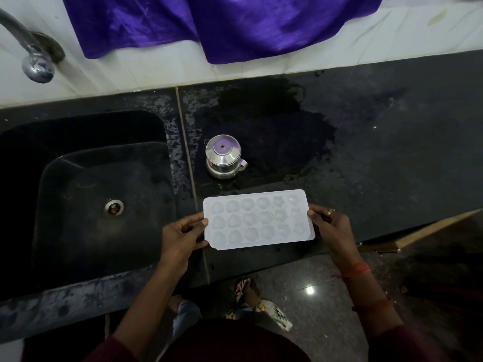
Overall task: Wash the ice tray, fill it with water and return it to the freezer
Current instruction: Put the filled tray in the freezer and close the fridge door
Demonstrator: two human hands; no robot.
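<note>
The left thumb (202,222) lies on top of the left short rim of the tray (257,219) with the other fingers curled under that end, and the right thumb (312,213) sits on the opposite rim in the same way. So the left hand (180,236) and the right hand (332,226) each grasp one end, with the tray spanning the gap between them. It is held roughly level, cells up, over the front edge of the counter (379,152), just right of the sink (78,231). I cannot tell whether it touches the stone, nor whether the cells hold water. With the sink beside it, the step in hand looks like bringing the tray over for washing. To do that well, the thumbs should stay on the flat rim, not in the cells, and both ends should stay at one height so the thin plastic does not twist. The tray should travel sideways to the left, clear of the steel pot (224,158) standing close behind it on a wet patch (274,121). The tap (34,61) hangs at the far left, well apart from the tray, so the tray must cross most of the basin to get under it. A purple cloth (209,24) hangs down the wall behind the counter.
</note>
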